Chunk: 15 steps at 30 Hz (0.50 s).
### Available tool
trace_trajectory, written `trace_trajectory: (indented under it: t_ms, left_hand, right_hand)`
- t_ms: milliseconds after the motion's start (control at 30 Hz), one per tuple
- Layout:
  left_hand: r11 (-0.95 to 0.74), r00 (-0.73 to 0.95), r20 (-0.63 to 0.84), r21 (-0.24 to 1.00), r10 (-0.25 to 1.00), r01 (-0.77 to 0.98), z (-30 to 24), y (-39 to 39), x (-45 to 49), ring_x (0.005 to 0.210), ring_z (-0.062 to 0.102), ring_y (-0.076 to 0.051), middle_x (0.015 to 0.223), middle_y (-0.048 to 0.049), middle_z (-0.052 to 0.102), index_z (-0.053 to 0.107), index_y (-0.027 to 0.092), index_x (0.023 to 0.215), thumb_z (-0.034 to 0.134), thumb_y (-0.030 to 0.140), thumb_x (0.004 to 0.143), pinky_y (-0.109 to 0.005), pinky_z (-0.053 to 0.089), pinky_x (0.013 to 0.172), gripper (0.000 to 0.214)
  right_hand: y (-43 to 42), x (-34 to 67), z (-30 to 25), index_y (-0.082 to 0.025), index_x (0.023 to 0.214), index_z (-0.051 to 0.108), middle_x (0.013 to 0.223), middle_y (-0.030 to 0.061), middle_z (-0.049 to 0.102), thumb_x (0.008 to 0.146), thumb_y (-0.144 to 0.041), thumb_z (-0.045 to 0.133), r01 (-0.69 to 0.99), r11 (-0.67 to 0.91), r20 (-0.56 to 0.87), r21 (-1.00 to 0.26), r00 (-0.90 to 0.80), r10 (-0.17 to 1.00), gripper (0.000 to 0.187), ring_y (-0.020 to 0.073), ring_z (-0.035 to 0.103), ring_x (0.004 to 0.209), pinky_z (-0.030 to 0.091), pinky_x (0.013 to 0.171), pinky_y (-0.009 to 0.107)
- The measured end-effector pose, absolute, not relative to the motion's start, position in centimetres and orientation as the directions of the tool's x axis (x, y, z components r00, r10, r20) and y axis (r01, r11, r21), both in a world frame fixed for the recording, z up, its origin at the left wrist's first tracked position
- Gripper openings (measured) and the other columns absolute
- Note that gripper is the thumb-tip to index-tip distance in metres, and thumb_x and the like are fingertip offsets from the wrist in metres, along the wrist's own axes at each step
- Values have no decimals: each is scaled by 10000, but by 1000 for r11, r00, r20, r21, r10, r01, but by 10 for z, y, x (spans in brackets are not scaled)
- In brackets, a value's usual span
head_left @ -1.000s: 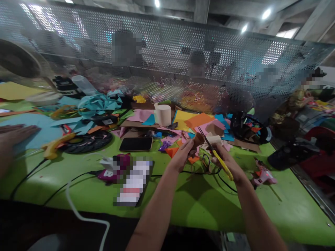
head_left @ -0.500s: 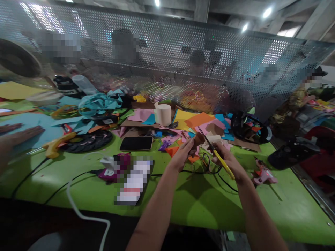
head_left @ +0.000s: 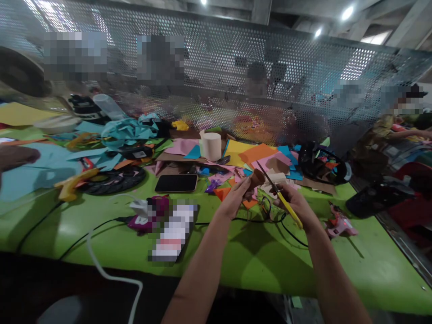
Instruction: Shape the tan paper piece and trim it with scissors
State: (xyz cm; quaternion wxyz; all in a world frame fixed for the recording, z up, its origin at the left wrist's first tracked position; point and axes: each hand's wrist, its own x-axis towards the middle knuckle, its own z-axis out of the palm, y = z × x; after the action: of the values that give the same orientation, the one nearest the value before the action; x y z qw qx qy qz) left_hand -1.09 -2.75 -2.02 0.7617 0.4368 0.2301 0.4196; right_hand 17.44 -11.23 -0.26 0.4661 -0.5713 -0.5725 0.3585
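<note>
My left hand (head_left: 239, 194) is closed on a small curled piece of brown paper or thin card (head_left: 258, 178), held above the green table (head_left: 141, 249). My right hand (head_left: 294, 200) grips scissors with yellow handles (head_left: 289, 211). Their dark blades point up and away, just right of the brown piece; whether they touch it I cannot tell. Beneath and behind my hands lie orange paper scraps (head_left: 221, 194) and pink paper (head_left: 270, 163). A black cable (head_left: 212, 223) runs under my wrists.
A black phone (head_left: 176, 183), a blurred-out lit phone (head_left: 173, 234) and a purple power strip (head_left: 145, 220) lie to the left. Beyond them are a yellow glue gun (head_left: 67, 189) and a co-worker's hand (head_left: 20, 157). A white roll (head_left: 212, 146) stands near the mesh screen (head_left: 202, 58). A pink glue gun (head_left: 340, 227) rests right.
The brown piece has turned slightly in my left hand and looks more like an open curl. At the left, the co-worker's hands have lifted from lying flat on the blue paper.
</note>
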Motion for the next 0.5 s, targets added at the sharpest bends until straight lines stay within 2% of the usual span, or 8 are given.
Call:
trace_trajectory:
  t_ms: [200,367,500]
  left_hand:
    - [277,579,-3,880,816,-386,-18,-29,-11,513,346,-52,596,36,448,638,124,830,710,633,686,-195,302,495,534]
    - [315,675,-72,917,735,-244,-26,-30,-6,498,320,-54,582,18,467,625,124,742,684,689,671,-206,244,461,573]
    - [352,738,-138,925,660,-142,-34,-32,-1,483,293,-47,551,34,431,605,124,689,711,673,653,-208,209,453,561]
  right_hand:
    - [-111,175,-3,-250,1019,576,723,-34,525,707,-404,735,208,103,142,-973,180,973,382,120,458,591,356,521,234]
    - [-111,169,0,-276,1026,533,797,-12,616,641,-381,790,31,99,104,-995,292,951,475,142,540,640,415,561,254]
    - [-109,162,0,-276,971,549,795,-23,611,573,-317,828,-104,151,111,-983,323,940,488,148,579,697,452,624,266]
